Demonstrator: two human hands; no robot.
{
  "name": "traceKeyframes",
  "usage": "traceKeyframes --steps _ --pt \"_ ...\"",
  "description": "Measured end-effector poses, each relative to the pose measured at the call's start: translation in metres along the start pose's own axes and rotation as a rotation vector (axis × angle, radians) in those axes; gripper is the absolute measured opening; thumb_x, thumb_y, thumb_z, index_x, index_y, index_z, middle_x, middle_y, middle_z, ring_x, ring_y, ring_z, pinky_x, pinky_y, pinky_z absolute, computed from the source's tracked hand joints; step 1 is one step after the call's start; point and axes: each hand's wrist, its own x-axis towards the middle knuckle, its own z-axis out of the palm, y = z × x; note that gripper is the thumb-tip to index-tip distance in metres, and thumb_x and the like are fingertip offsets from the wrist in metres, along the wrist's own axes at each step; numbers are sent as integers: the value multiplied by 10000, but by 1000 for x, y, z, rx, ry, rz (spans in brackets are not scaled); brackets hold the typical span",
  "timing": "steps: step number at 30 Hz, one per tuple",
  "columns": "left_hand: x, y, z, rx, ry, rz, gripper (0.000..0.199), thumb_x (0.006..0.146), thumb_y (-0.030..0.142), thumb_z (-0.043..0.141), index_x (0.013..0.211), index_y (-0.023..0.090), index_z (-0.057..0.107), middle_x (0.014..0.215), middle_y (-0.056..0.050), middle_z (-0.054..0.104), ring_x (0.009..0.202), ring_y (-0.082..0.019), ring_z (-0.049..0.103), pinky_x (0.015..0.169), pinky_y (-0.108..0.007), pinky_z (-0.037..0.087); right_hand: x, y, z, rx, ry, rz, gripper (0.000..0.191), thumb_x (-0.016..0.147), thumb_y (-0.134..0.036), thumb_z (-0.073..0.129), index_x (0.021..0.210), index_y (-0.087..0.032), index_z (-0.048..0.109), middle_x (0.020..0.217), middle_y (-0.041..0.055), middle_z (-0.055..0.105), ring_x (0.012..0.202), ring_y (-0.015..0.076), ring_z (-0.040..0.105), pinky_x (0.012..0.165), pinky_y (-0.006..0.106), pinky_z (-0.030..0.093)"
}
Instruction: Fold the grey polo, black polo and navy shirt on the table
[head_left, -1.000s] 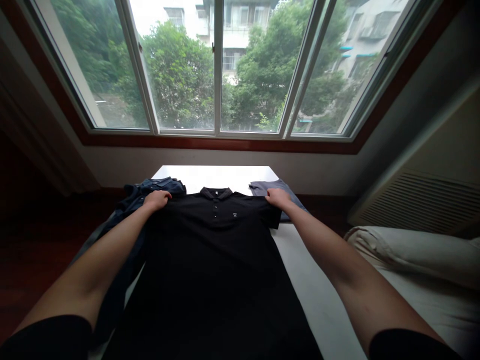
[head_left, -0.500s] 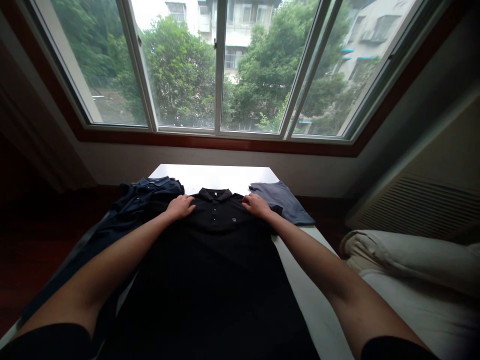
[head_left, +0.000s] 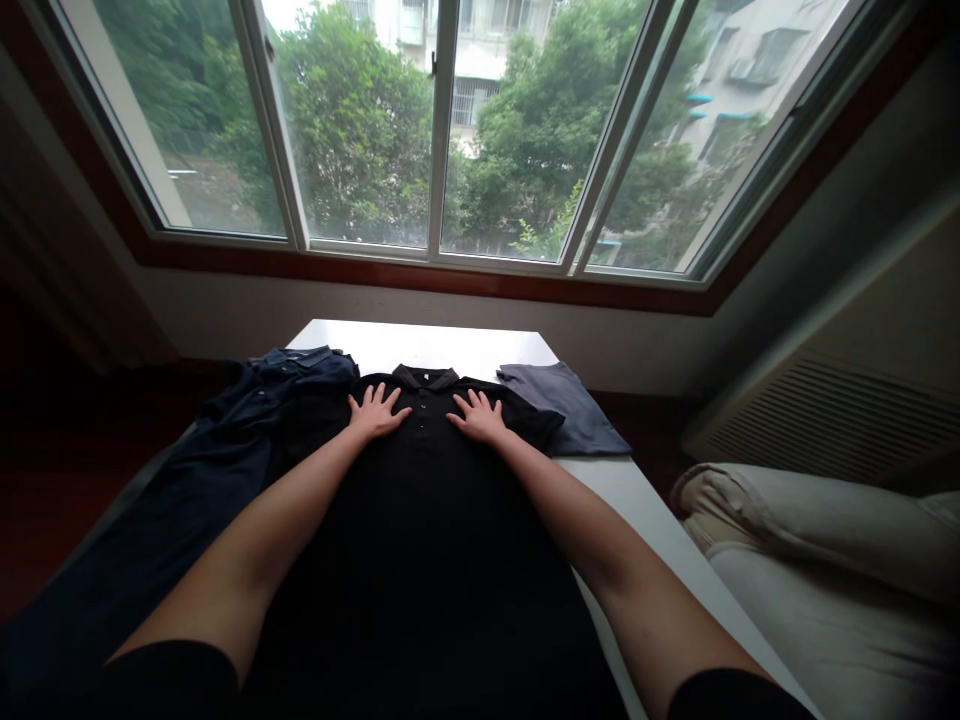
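Observation:
A black polo shirt (head_left: pixel 435 520) lies spread front side up on the white table (head_left: pixel 420 340), its collar toward the window. My left hand (head_left: pixel 375 412) rests flat with fingers spread on the upper chest, left of the button placket. On the other side of the placket my right hand (head_left: pixel 480 415) lies flat too, fingers apart, covering the spot of the small chest logo. Neither hand grips the fabric. The right short sleeve (head_left: pixel 544 420) lies stretched outward, while the left one merges with dark clothing beside it.
Dark blue garments (head_left: pixel 247 430) are heaped along the table's left side. A folded grey garment (head_left: pixel 566 405) sits at the right back corner. Beyond the table is a wide window (head_left: pixel 435 260). At right stands a pale cushioned seat (head_left: pixel 825 540) near a slatted panel (head_left: pixel 817 410).
Both hands have moved inward from the shoulders to the chest beside the placket. Their fingers have gone from curled on the fabric to spread flat.

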Motion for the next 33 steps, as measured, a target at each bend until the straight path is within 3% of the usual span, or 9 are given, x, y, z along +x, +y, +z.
traceKeyframes --steps 9,12,15,19,23,26,29,33 --pt "27 3 -10 -10 -4 -23 826 971 785 299 1665 339 340 1761 -111 170 1609 -441 92 1201 -764 86 35 6 0 1 49 4 807 1006 -784 327 1680 -341 271 1774 76 89 1618 367 31 1244 661 -30" --pt "18 12 -16 -22 101 2 727 1025 670 326 1613 262 450 1720 -144 298 1595 -403 188 1237 -686 151 31 10 -4 22 86 -33 723 1040 -710 351 1648 -317 357 1756 87 185 1608 345 114 1256 627 57" --pt "-7 35 -20 -47 236 139 588 1050 521 404 1514 199 567 1626 -167 454 1521 -356 356 1254 -566 241 18 26 -15 31 240 -69 567 1076 -567 389 1544 -274 517 1668 101 388 1536 304 295 1249 508 195" --pt "-81 89 -18 -129 217 510 443 1011 396 543 1399 210 647 1501 -145 571 1391 -303 509 1212 -456 354 -9 63 -32 -14 451 90 409 1054 -421 462 1333 -208 672 1425 152 605 1344 312 479 1155 424 336" --pt "-196 151 -11 -203 34 974 374 993 375 592 1338 242 644 1425 -84 625 1301 -260 573 1153 -415 411 -36 98 -39 -37 492 352 422 1007 -424 534 1331 -182 658 1348 194 611 1288 362 506 1070 472 408" --pt "-283 185 -5 -179 -61 1276 441 979 494 609 1344 247 617 1410 -88 626 1259 -277 587 1117 -428 423 -54 113 -40 -14 454 490 550 953 -534 593 1346 -153 643 1370 234 573 1300 400 507 1055 514 423" --pt "-345 206 4 -111 -28 1423 500 993 561 576 1367 229 586 1388 -113 614 1209 -288 594 1036 -432 448 -66 119 -45 26 410 547 589 895 -588 647 1294 -155 666 1390 246 558 1328 427 499 1065 539 425" --pt "-384 222 23 -27 55 1466 307 1094 402 453 1314 252 606 1175 -68 661 918 -198 626 744 -341 451 -74 122 -61 172 351 496 479 830 -479 757 1185 -166 681 1232 208 654 1190 392 612 969 490 504"
